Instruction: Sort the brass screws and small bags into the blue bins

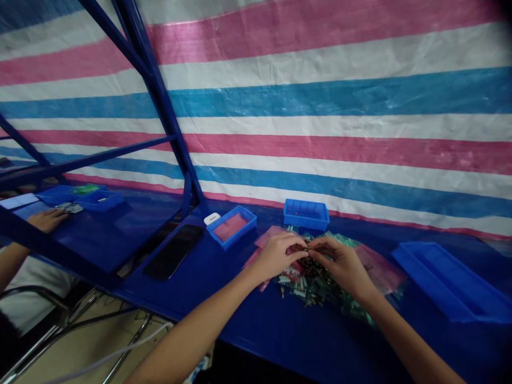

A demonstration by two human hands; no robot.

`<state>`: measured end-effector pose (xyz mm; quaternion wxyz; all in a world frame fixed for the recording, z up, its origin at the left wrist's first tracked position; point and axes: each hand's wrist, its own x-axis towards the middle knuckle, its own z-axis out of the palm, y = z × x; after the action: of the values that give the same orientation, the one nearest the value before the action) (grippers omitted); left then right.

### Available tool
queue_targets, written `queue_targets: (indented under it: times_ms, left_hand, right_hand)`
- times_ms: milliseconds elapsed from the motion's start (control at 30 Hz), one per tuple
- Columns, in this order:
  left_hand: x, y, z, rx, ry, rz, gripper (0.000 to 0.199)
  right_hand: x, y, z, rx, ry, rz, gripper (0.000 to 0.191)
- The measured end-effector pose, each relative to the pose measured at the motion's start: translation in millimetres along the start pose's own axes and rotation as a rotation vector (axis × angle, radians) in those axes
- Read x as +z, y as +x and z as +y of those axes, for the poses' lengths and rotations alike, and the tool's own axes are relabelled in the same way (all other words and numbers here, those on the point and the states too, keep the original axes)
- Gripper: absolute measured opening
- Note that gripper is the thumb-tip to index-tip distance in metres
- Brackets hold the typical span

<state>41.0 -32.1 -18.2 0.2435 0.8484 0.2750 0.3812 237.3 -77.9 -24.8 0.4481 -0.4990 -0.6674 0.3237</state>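
My left hand [279, 255] and my right hand [340, 261] meet over a heap of small parts, with the fingertips of both pinched close together. Between them is a tiny brass-coloured piece [305, 248], too small to name. Beneath the hands lies the pile of small dark and brass-coloured metal parts [318, 269], mixed with green and clear plastic pieces [308, 290]. Pink plastic bags [380, 269] lie at the right of the pile, and more pink plastic shows behind my left hand. One loose brass-coloured part [282, 292] rests on the blue table at the pile's front left.
Around the pile stand a blue bin [306, 214], a blue bin with a pink sheet [232, 228] and a long blue tray [452, 282]. A black phone [174, 252] and a white case [212, 218] lie leftward. Beyond a blue frame post [172, 120], another person's hand [48, 220] rests near bins.
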Motion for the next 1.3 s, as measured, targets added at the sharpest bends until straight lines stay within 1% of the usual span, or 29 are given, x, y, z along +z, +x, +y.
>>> queue_targets:
  times_ms: [100,167,267,333,400,467,567,733,800,833,933,967,1033,1100,1167,1300]
  left_hand:
    - [-0.4,-0.3,-0.3,0.005,0.052,-0.009,0.017]
    - [-0.5,-0.5,-1.0,0.027,0.138,-0.039,0.019]
    - [-0.6,-0.7,-1.7,0.044,0.277,-0.072,0.032]
    - [-1.4,-0.4,-2.5,0.044,0.349,-0.058,0.038]
    - [-3.0,0.3,-4.5,0.049,0.409,-0.038,0.041]
    - [-5.0,1.0,-8.2,0.043,0.462,-0.026,0.039]
    - [-6.9,1.0,-15.3,-0.004,0.528,-0.032,0.032]
    - [-6.6,-1.5,-22.2,-0.074,0.581,-0.049,0.026]
    - [-7.0,-2.3,-22.3,-0.081,0.587,-0.047,0.025]
    - [-7.5,-2.4,-22.1,-0.081,0.592,-0.048,0.025]
    - [-9.2,-2.4,-21.2,-0.07,0.611,-0.053,0.026]
    - [-9.7,-2.3,-21.0,-0.064,0.613,-0.054,0.026]
    - [-10.1,-2.0,-20.8,-0.055,0.613,-0.052,0.028]
    - [-9.9,-1.7,-21.3,-0.053,0.612,-0.048,0.029]
    - [-9.5,-1.7,-22.3,-0.05,0.615,-0.049,0.029]
    - [-9.3,-1.7,-24.2,-0.041,0.615,-0.06,0.03]
  right_hand:
    - [1.1,-1.2,-3.5,-0.006,-0.095,0.01,0.025]
    - [2.0,-2.4,-6.9,-0.006,-0.185,-0.018,0.023]
    - [3.7,-3.9,-11.2,0.003,-0.253,-0.067,0.029]
    - [4.2,-3.9,-12.0,0.004,-0.274,-0.073,0.034]
    - [3.4,-3.1,-11.0,0.007,-0.268,-0.069,0.033]
    - [1.8,-2.0,-8.7,0.012,-0.245,-0.059,0.03]
    - [1.1,-1.4,-5.9,0.004,-0.238,-0.024,0.023]
    - [11.1,-0.8,-9.4,-0.019,-0.282,0.012,0.017]
    - [13.9,6.1,-11.8,-0.061,-0.367,0.037,0.015]
    - [13.6,12.1,-12.8,-0.1,-0.445,0.066,0.015]
    - [5.4,39.0,-14.2,-0.208,-0.755,0.184,0.021]
    - [1.0,49.3,-13.5,-0.214,-0.837,0.216,0.025]
    - [-7.9,67.5,-9.3,-0.197,-0.887,0.24,0.028]
    - [-14.0,77.7,-1.9,-0.18,-0.881,0.229,0.024]
    - [-15.7,77.1,6.5,-0.186,-0.861,0.186,0.021]
    - [-11.0,51.7,18.8,-0.247,-0.804,0.035,0.017]
